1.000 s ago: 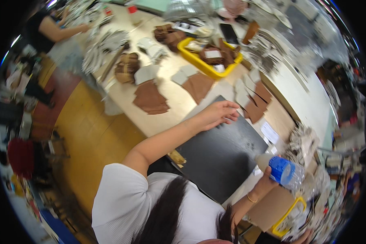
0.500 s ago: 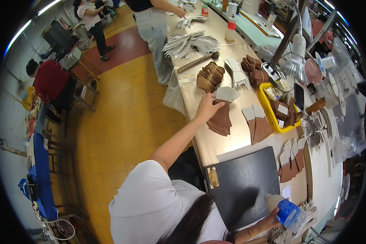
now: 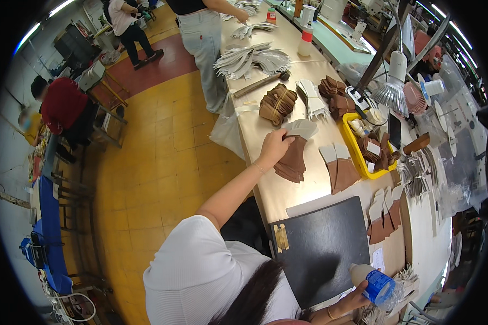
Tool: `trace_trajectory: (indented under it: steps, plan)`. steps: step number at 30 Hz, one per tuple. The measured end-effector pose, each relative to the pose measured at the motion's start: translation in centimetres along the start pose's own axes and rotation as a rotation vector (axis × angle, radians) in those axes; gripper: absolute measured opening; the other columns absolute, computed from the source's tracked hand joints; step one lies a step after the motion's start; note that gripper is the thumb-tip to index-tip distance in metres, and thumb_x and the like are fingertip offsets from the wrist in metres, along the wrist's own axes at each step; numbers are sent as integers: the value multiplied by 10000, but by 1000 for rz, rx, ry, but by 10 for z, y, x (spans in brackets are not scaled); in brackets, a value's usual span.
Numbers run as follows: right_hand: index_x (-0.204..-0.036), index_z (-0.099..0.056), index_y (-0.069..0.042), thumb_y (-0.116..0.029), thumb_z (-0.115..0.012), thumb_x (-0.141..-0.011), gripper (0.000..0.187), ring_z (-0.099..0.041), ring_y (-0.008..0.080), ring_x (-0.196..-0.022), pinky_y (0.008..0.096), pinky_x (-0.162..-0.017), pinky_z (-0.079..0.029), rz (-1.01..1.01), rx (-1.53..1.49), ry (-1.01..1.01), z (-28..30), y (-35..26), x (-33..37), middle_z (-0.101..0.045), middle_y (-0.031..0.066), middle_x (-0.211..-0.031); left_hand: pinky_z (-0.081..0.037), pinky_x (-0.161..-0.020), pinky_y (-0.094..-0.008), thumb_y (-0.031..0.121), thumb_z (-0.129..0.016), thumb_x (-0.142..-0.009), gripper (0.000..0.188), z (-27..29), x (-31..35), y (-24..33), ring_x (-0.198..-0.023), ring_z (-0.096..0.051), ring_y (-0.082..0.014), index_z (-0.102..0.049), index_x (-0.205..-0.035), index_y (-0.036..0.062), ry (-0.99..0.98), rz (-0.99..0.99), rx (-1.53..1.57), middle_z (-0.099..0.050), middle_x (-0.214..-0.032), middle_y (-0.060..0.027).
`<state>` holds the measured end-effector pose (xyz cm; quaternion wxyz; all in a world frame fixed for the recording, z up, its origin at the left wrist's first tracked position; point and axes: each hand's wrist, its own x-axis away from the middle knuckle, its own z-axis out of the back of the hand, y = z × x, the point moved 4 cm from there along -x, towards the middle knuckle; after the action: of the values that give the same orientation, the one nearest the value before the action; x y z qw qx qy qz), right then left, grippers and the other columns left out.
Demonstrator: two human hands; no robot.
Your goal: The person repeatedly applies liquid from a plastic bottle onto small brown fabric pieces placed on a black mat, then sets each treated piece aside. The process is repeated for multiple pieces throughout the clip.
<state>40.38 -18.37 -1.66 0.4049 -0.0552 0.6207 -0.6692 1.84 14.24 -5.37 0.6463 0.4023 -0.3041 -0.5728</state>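
My left hand (image 3: 276, 147) is closed on the upper left edge of a fanned stack of brown leather pieces (image 3: 293, 162) with pale grey ends. The grey ends lift and bend a little above the table. My right hand (image 3: 355, 299) is wrapped round a plastic bottle (image 3: 381, 287) with a blue label, tilted on its side. In front of me lies a black board (image 3: 322, 244) with tape on its left corner. A smaller group of brown and grey pieces (image 3: 340, 169) lies right of the left hand's stack, and several more pieces (image 3: 384, 215) lie right of the board.
Behind the stack are a banded brown bundle (image 3: 278, 104), a hammer (image 3: 261, 84) and a white bundle (image 3: 312, 100). A yellow basket (image 3: 375, 174) holds brown parts. A lamp (image 3: 394, 95) overhangs the right side. Another person (image 3: 198, 49) stands at the table's far left.
My left hand has closed on the stack's edge, and the grey ends have risen and bent. The right hand still holds the bottle. The view has shifted slightly.
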Motion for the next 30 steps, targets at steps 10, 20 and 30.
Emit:
trace_trajectory:
  steps: [10, 20, 30]
  plan:
    - [-1311, -410, 83, -261, -670, -884, 607, -534, 293, -1143, 414, -1005, -415, -12, -21, 20, 9, 6, 9, -517, 217, -1298, -396, -958, -287, 36, -518, -895, 406, -3, -5, 26, -1104, -511, -162, -445, -1291, -22, -91, -125, 532, -572, -1185, -86]
    - [-1295, -427, 85, -374, -720, -819, 723, -543, 286, -1136, 407, -994, -428, -45, -186, 102, -5, -23, 10, -540, 221, -1273, -464, -702, -293, 135, -692, -800, 465, -147, 167, 67, -720, -583, -162, -521, -1218, 29, -1163, -236, 184, -610, -749, -70]
    - [-1222, -526, -14, -128, -850, -662, 657, -561, 232, -1135, 351, -964, -468, -115, -198, -111, -63, -17, 30, -575, 134, -1260, -476, -615, -340, 185, -717, -765, 345, -156, 179, 81, -614, -601, -239, -666, -1086, 70, -1142, -441, -90, -605, -685, -107]
